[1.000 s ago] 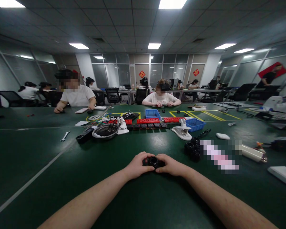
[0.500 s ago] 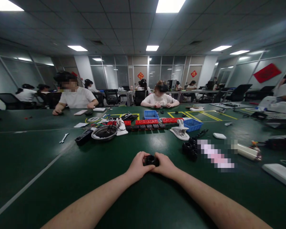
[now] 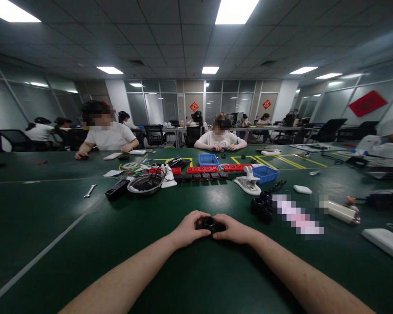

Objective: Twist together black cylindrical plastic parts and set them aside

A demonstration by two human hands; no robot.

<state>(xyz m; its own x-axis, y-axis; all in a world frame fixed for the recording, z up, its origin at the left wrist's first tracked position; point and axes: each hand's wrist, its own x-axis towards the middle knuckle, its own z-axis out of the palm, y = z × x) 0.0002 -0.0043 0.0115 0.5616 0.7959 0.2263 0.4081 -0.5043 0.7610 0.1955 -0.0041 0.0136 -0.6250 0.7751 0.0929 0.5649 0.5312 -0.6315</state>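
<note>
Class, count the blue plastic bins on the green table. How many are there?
2. One blue bin sits mid-table before the far seated person; the other lies right of it, behind the white clamp. Clutter may hide more.

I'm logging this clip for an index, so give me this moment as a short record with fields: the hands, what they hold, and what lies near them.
left hand: left hand grips the left side of the small black round part
right hand: right hand grips its right side
part: held between both hands, low over the green table
nearest things: cluster of black ring parts to the right; white clamp and blue bin beyond
further left: metal bowl, wrench
others: people seated at the far side
</note>
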